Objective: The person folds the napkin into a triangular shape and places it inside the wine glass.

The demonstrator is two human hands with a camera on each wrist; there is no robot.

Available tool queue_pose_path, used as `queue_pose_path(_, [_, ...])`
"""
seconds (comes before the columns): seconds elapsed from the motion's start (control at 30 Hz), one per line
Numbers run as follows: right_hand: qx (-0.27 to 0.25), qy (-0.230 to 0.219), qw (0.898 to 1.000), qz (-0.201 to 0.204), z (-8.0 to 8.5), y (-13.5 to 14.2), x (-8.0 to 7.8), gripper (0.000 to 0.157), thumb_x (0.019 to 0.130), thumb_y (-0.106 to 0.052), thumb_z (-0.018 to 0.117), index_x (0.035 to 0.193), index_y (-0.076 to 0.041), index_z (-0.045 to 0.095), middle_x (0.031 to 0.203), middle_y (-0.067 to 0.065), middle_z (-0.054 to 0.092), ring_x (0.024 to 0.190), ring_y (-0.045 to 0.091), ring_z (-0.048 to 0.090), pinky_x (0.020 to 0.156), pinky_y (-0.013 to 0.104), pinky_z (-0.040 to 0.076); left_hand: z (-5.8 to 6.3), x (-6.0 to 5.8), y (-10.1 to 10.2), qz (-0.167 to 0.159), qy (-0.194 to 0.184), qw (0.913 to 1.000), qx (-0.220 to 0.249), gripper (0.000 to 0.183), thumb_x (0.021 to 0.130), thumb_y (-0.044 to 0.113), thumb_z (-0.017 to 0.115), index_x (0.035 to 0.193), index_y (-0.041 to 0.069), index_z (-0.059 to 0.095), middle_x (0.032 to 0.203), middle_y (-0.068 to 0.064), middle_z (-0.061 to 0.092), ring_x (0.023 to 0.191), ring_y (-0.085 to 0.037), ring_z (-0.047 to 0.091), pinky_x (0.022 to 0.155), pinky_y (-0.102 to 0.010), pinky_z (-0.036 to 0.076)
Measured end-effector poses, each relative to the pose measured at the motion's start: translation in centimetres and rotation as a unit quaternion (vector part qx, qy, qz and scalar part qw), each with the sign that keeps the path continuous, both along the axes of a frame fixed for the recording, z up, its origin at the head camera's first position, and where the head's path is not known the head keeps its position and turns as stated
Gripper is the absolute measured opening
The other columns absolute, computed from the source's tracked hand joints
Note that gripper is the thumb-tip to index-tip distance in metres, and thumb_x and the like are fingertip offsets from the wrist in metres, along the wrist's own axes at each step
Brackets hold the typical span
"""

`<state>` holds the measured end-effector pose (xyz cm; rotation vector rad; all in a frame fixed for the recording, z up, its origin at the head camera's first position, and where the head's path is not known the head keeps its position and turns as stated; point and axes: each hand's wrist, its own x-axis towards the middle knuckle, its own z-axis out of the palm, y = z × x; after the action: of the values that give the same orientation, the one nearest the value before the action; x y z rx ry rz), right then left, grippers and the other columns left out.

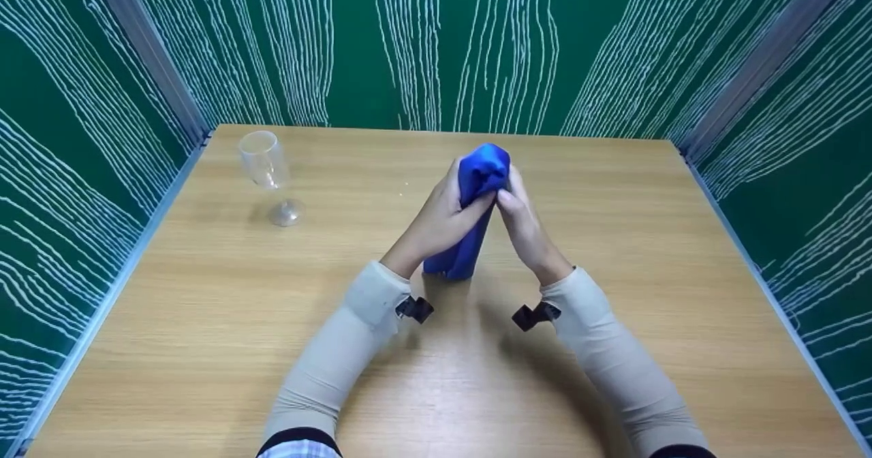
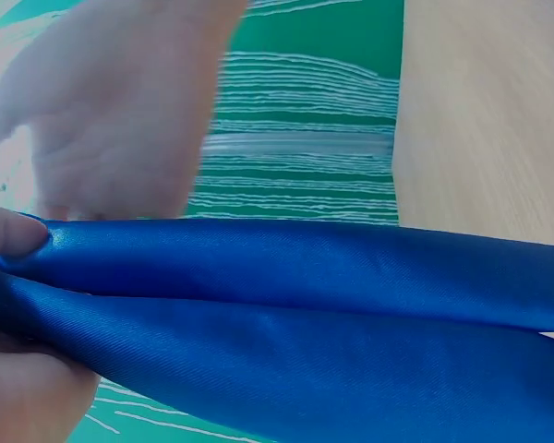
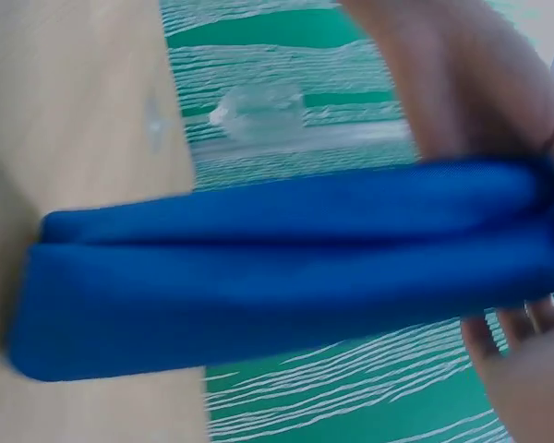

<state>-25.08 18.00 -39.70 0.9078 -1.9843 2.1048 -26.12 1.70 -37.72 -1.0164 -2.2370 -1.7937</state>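
Observation:
A blue satin cloth, folded into a long narrow bundle, stands upright on the table with its lower end at the tabletop. My left hand grips its upper part from the left, thumb laid across the near side. From the right, my right hand holds the same upper end, its thumb pressed at the near edge close to the left thumb. In the left wrist view the cloth shows two soft rolls side by side. The right wrist view shows a lengthwise crease down the cloth.
A clear stemmed glass stands upright at the back left of the wooden table. Green walls with white wavy lines close in the back and sides. Small black cameras sit on both wrists.

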Motion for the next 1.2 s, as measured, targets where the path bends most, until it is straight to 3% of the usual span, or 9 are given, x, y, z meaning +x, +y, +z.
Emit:
queue_pose_path(0.1, [-0.007,-0.020,0.999,0.037,-1.3,0.3,-0.4,0.077,0.099,-0.035,0.041,0.158,0.002,0.008,0.162,0.016,0.016,0.148,0.024,0.018,0.120,0.043,0.015,0.0,0.1,0.0,0.004,-0.020,0.9998,0.009,0.047,0.103,0.018,0.057,0.141,0.002,0.036,0.136,-0.014,0.052,0.122,-0.021,0.054,0.104,-0.038,0.045])
queue_pose_path(0.2, [0.010,-0.058,0.997,0.046,-2.2,0.2,-0.4,0.075,0.093,-0.022,0.044,0.156,0.005,0.014,0.155,0.020,0.030,0.138,0.023,0.034,0.115,0.040,0.027,0.1,0.2,0.0,0.005,-0.029,0.9995,0.010,0.047,0.103,0.018,0.057,0.142,0.003,0.036,0.136,-0.014,0.051,0.122,-0.021,0.053,0.105,-0.038,0.042])
queue_pose_path(0.33, [0.070,-0.099,0.992,0.029,-3.0,-0.1,-0.1,0.071,0.086,-0.009,0.055,0.149,0.007,0.026,0.135,0.018,0.050,0.121,0.021,0.051,0.106,0.036,0.041,0.0,0.3,0.1,-0.003,-0.018,0.9998,0.011,0.046,0.103,0.016,0.056,0.142,0.002,0.036,0.134,-0.015,0.052,0.122,-0.020,0.052,0.108,-0.037,0.038])
queue_pose_path(0.43, [0.101,-0.097,0.990,0.026,-3.4,-0.6,-0.1,0.064,0.086,-0.005,0.064,0.142,0.003,0.034,0.126,0.014,0.056,0.115,0.023,0.056,0.102,0.038,0.045,-0.2,0.3,0.2,-0.011,-0.013,0.9997,0.016,0.045,0.102,0.015,0.055,0.141,0.002,0.036,0.133,-0.015,0.052,0.123,-0.020,0.051,0.109,-0.036,0.036])
queue_pose_path(0.57, [0.098,-0.093,0.991,0.022,-3.6,-1.1,-0.1,0.055,0.087,-0.003,0.068,0.133,0.002,0.039,0.119,0.012,0.058,0.110,0.025,0.058,0.099,0.041,0.047,-0.4,0.3,0.3,-0.014,-0.016,0.9996,0.016,0.046,0.103,0.015,0.055,0.143,0.003,0.035,0.136,-0.014,0.051,0.125,-0.018,0.049,0.111,-0.034,0.034])
queue_pose_path(0.7, [0.117,-0.093,0.989,0.005,-3.7,-1.3,0.0,0.046,0.093,-0.006,0.061,0.133,0.006,0.042,0.121,0.014,0.060,0.111,0.024,0.058,0.100,0.039,0.047,-0.5,0.2,0.3,-0.016,-0.007,0.9998,0.009,0.043,0.102,0.014,0.055,0.139,0.001,0.037,0.132,-0.014,0.052,0.122,-0.018,0.051,0.108,-0.032,0.036])
queue_pose_path(0.97, [0.149,-0.093,0.984,-0.018,-3.8,-1.4,0.0,0.045,0.102,-0.015,0.045,0.139,0.009,0.041,0.132,0.018,0.057,0.121,0.024,0.053,0.107,0.041,0.041,-0.3,0.4,0.3,-0.011,-0.011,0.9999,-0.001,0.041,0.100,0.012,0.057,0.133,0.002,0.035,0.118,-0.012,0.052,0.109,-0.020,0.053,0.098,-0.033,0.042])
queue_pose_path(1.2, [0.151,-0.083,0.985,-0.026,-3.5,-1.3,0.0,0.038,0.104,-0.013,0.041,0.136,0.009,0.044,0.124,0.016,0.058,0.115,0.023,0.054,0.103,0.039,0.043,-0.5,0.3,0.2,-0.005,0.000,1.0000,-0.001,0.046,0.099,0.016,0.060,0.132,0.005,0.031,0.123,-0.013,0.052,0.112,-0.020,0.053,0.100,-0.034,0.042])
